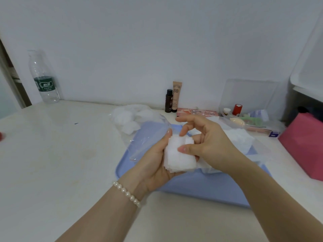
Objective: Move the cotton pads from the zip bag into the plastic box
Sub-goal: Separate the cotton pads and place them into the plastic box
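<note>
Head view: L hand (153, 165) cups stack of cotton pads (180, 154), fingers curled round it, above blue tray (201, 187). R hand (204, 142) at stack's 3 o'clock, thumb and fingertips pinching it. Zip bag (148, 137) at 10 o'clock, touching L fingertip. Plastic box (251, 109) at 2 o'clock, lid up.
</note>
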`<control>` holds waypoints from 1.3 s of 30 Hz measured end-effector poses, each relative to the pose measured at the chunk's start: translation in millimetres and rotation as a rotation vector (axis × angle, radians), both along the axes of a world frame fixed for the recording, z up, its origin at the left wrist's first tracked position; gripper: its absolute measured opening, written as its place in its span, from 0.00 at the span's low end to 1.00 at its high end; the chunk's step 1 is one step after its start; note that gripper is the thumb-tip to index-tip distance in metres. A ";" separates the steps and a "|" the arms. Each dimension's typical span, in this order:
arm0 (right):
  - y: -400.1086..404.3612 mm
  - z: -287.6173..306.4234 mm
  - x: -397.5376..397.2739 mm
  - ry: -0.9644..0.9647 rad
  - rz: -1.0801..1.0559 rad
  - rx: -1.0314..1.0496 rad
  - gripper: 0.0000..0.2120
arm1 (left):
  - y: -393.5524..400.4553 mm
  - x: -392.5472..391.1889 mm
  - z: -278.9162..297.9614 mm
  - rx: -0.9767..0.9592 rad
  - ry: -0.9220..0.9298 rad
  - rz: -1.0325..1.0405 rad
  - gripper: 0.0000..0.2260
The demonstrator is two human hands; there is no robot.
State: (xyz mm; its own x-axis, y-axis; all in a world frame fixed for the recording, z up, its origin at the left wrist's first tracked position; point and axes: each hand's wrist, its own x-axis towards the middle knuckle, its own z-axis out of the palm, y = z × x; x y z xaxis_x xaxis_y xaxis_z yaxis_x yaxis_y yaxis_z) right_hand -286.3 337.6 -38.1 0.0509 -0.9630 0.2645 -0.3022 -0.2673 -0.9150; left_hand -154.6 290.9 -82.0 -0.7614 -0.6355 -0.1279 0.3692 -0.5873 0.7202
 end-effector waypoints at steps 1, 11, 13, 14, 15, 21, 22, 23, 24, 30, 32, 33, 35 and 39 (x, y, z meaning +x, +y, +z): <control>-0.3 -1.1 1.0 0.016 -0.008 0.005 0.28 | 1.8 -0.5 1.5 -0.002 -0.010 0.008 0.27; -4.5 -11.0 1.0 0.350 -0.367 -0.186 0.03 | 16.1 1.6 -2.5 -0.303 -0.145 0.004 0.17; -0.6 -2.6 -3.1 0.314 -0.299 -0.163 0.08 | 18.7 0.6 -0.6 -0.316 -0.151 -0.005 0.18; 2.3 4.3 -5.9 0.331 -0.223 -0.084 0.10 | 19.4 -0.9 2.0 -0.335 -0.156 -0.003 0.18; 5.5 10.9 -8.9 0.383 -0.152 0.011 0.13 | 19.5 -2.8 4.9 -0.361 -0.160 -0.005 0.18; 21.4 30.8 -36.7 0.356 -0.156 0.050 0.15 | 16.7 -24.8 36.1 -0.505 -0.205 -0.062 0.17; 23.9 32.4 -43.1 0.305 -0.171 0.006 0.14 | 15.8 -29.7 40.7 -0.512 -0.206 -0.060 0.16; 27.0 34.8 -49.0 0.263 -0.194 -0.026 0.14 | 15.3 -35.6 45.7 -0.513 -0.198 -0.045 0.14; 30.0 37.0 -53.6 0.219 -0.224 -0.046 0.15 | 15.3 -41.2 50.4 -0.508 -0.177 -0.021 0.13; 42.8 55.7 -100.0 -0.052 -0.661 -0.230 0.10 | 9.6 -69.2 51.3 -0.611 -0.225 0.458 0.19; 38.8 50.0 -118.2 0.083 -0.808 -0.162 0.13 | 4.6 -64.8 39.5 -0.757 -0.335 0.575 0.19; 35.1 42.0 -126.3 0.196 -0.855 -0.095 0.14 | 2.1 -64.0 30.7 -0.834 -0.381 0.566 0.20; 25.2 23.9 -132.4 0.359 -0.854 0.025 0.13 | -0.5 -64.6 12.2 -0.982 -0.486 0.495 0.23; 10.7 0.7 -130.0 0.501 -0.781 0.101 0.14 | 3.5 -74.1 -10.8 -1.235 -0.683 0.397 0.31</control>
